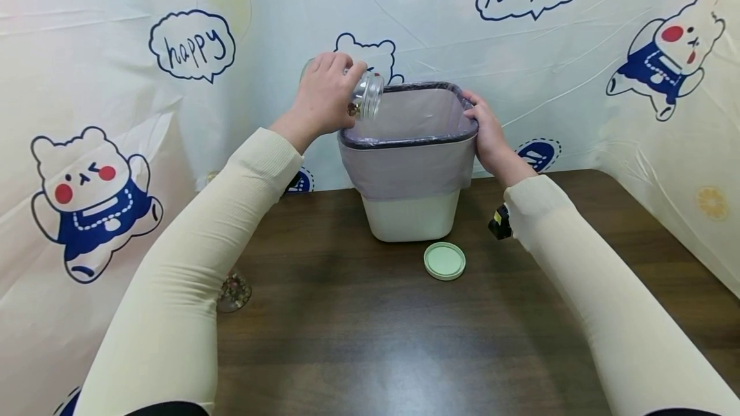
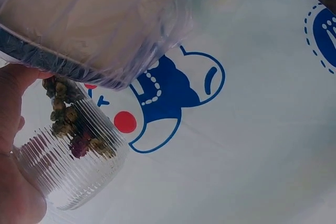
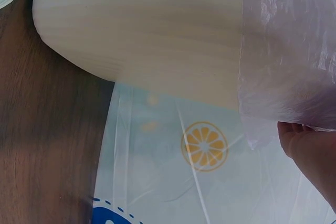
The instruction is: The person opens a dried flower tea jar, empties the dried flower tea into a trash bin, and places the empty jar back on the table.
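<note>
Curled round tilted glass jar (image 1: 372,96), left hand (image 1: 325,96) beside lined bin (image 1: 412,218); right hand (image 1: 488,133) grips its opposite rim.

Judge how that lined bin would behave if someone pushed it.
The bin would probably tip if pushed near the top, since it narrows toward its base. Its smooth, plain wall looks like plastic, so it may be light for its size. The liner, wrinkled and filmy, would likely bunch or slip.
</note>
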`<state>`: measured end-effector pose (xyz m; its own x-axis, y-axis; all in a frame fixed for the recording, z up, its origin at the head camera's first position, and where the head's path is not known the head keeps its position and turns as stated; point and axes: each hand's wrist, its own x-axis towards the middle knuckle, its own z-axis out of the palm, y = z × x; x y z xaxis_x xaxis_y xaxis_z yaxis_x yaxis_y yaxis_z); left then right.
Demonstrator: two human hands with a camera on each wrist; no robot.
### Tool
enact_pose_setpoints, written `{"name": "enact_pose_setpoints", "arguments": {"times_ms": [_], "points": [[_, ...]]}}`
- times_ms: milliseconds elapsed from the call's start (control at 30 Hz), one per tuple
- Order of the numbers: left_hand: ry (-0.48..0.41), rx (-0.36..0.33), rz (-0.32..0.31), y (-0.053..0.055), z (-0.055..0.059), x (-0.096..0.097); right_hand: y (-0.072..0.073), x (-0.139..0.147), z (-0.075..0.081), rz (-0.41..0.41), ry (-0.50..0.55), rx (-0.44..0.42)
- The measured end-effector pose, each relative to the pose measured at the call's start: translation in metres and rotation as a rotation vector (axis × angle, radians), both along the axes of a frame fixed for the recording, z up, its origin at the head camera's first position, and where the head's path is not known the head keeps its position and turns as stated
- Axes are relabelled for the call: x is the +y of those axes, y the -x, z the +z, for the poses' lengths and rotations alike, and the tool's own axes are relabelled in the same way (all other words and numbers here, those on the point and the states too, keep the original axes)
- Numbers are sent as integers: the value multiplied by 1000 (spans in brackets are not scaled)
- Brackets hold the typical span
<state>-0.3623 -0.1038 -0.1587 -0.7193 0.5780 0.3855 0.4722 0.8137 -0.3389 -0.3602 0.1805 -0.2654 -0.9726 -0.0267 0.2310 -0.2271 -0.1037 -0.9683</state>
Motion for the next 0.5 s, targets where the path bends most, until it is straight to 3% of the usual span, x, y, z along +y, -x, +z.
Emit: {"name": "enact_pose_setpoints", "arguments": {"times_ms": [500], "points": [[44, 27, -25, 2, 3, 2, 0, 1, 0, 6, 8, 2]]}}
